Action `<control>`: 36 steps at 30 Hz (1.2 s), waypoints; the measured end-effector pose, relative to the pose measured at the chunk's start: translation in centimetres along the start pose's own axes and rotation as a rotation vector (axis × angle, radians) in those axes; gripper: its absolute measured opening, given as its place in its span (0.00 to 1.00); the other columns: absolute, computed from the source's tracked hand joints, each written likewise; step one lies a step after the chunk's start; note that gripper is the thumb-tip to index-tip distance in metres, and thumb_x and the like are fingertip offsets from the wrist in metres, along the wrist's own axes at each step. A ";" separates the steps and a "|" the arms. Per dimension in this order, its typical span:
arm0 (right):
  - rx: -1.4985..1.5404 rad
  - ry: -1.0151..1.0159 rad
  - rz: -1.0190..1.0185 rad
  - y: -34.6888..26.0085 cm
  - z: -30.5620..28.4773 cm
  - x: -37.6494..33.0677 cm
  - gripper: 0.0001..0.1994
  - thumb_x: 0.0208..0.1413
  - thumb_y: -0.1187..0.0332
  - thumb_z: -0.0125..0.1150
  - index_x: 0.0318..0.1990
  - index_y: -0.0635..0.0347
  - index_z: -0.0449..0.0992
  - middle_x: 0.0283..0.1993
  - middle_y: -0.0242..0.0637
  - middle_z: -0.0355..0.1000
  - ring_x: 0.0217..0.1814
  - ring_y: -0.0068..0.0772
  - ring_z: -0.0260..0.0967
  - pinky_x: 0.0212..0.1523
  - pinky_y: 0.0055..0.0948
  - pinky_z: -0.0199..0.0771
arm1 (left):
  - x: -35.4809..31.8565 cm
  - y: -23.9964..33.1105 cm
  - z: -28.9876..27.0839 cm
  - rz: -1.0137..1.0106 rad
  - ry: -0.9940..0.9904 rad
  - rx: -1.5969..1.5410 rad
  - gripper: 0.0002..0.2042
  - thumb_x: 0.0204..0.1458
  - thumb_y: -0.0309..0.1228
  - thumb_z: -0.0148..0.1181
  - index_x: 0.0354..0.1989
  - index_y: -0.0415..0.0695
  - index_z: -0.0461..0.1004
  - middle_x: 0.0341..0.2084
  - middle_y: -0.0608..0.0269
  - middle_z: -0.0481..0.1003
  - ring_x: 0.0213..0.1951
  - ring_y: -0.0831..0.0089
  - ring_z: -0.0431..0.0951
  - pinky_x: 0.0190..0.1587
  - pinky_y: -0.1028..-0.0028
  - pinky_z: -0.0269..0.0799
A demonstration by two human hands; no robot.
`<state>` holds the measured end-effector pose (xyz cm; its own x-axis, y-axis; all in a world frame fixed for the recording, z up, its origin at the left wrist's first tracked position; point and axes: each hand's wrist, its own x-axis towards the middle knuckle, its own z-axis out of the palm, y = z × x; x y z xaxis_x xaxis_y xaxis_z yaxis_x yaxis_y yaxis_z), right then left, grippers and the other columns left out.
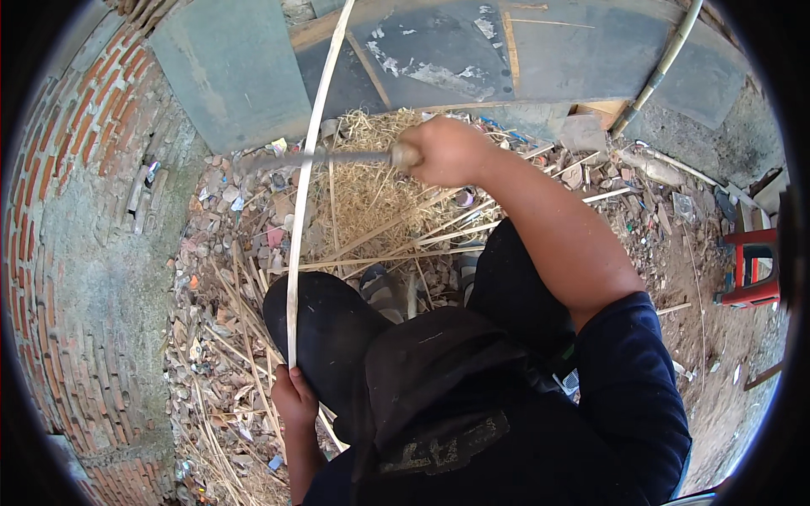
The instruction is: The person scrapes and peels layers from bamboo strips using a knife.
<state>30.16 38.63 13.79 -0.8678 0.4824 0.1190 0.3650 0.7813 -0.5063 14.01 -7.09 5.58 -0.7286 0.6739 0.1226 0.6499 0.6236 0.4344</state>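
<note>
A long pale bamboo strip (pixel 305 194) rises from beside my left knee to the top of the view. My left hand (pixel 295 398) is closed around its lower end. My right hand (pixel 447 152), arm stretched forward, grips the wooden handle of a knife (pixel 354 157). The blade points left and crosses the strip; its tip is smeared by motion. Whether the blade touches the strip, I cannot tell. Below the blade lies a heap of thin shavings (pixel 371 207) on the ground ahead of my feet.
Several loose strips (pixel 396 244) and rubble cover the ground around my sandals. A brick wall (pixel 84 278) stands close on the left, and grey panels (pixel 447 55) close off the far side. A bamboo pole (pixel 658 72) leans there. On the right is a red stool (pixel 751 268).
</note>
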 end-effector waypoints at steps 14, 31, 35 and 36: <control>-0.046 0.094 0.169 3.1 0.7 0.5 0.12 0.48 0.61 0.64 0.37 0.56 0.79 0.37 0.48 0.79 0.41 0.53 0.77 0.44 0.48 0.77 | 0.4 -1.5 -0.2 0.113 0.007 0.089 0.21 0.68 0.43 0.43 0.28 0.38 0.64 0.15 0.44 0.68 0.20 0.40 0.71 0.22 0.54 0.61; -0.055 0.040 0.306 2.9 0.2 1.0 0.13 0.52 0.63 0.59 0.44 0.53 0.81 0.43 0.47 0.80 0.48 0.52 0.77 0.52 0.48 0.77 | 0.7 -2.1 -0.6 0.133 -0.026 0.078 0.21 0.68 0.43 0.41 0.27 0.39 0.64 0.13 0.46 0.67 0.19 0.42 0.71 0.22 0.55 0.60; -0.052 0.041 0.083 0.9 1.4 0.4 0.08 0.48 0.63 0.64 0.36 0.52 0.79 0.33 0.43 0.79 0.39 0.52 0.78 0.43 0.48 0.77 | 0.9 -0.8 -0.6 0.124 -0.011 0.061 0.21 0.68 0.42 0.41 0.26 0.39 0.64 0.13 0.46 0.67 0.19 0.41 0.71 0.22 0.54 0.60; -0.051 0.042 0.083 0.1 1.6 0.3 0.08 0.48 0.63 0.64 0.36 0.52 0.79 0.33 0.43 0.79 0.39 0.52 0.78 0.43 0.48 0.77 | 0.8 -1.0 -0.6 0.125 -0.011 0.061 0.21 0.68 0.42 0.41 0.26 0.39 0.64 0.13 0.46 0.67 0.19 0.41 0.71 0.22 0.54 0.60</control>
<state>29.43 38.22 12.45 -0.8195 0.5615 0.1146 0.4526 0.7568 -0.4716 12.61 -7.39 5.80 -0.6388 0.7519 0.1628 0.7478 0.5571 0.3610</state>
